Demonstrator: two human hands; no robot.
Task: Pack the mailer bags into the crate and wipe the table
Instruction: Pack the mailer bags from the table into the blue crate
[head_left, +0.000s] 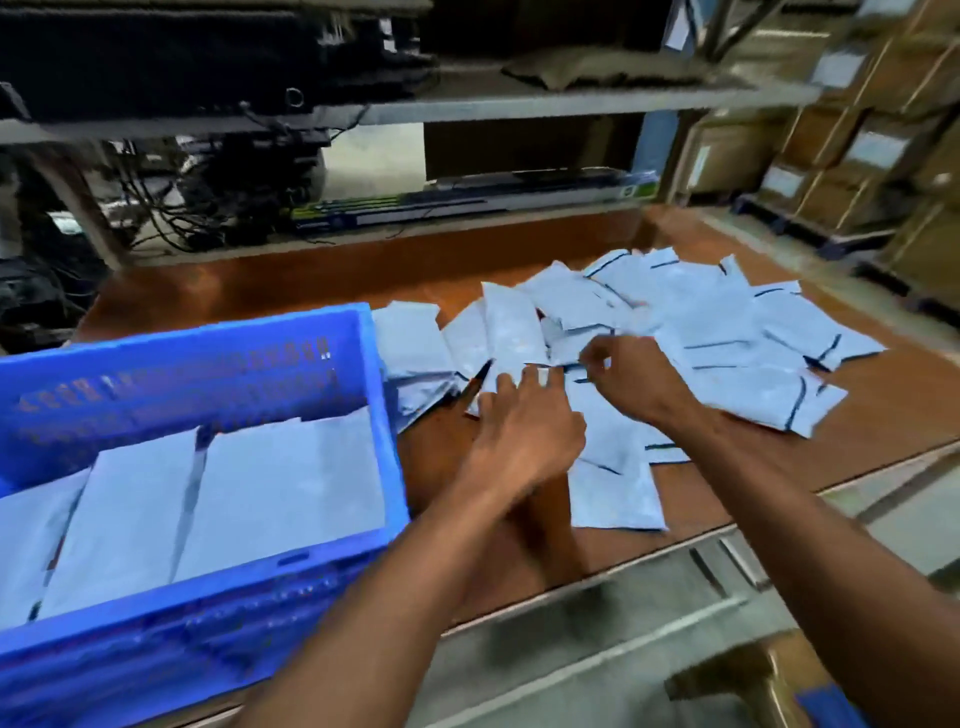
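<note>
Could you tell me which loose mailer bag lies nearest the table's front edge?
The mailer bag below the left hand, stretching closest to the table edge.

Motion blur softens the whole scene. The blue crate runs off the frame at 9 o'clock. Hands cover part of the mailer bags; their grip is unreadable. Box labels at 2 o'clock are illegible.

One crate — two hands — mailer bags beyond counting.
</note>
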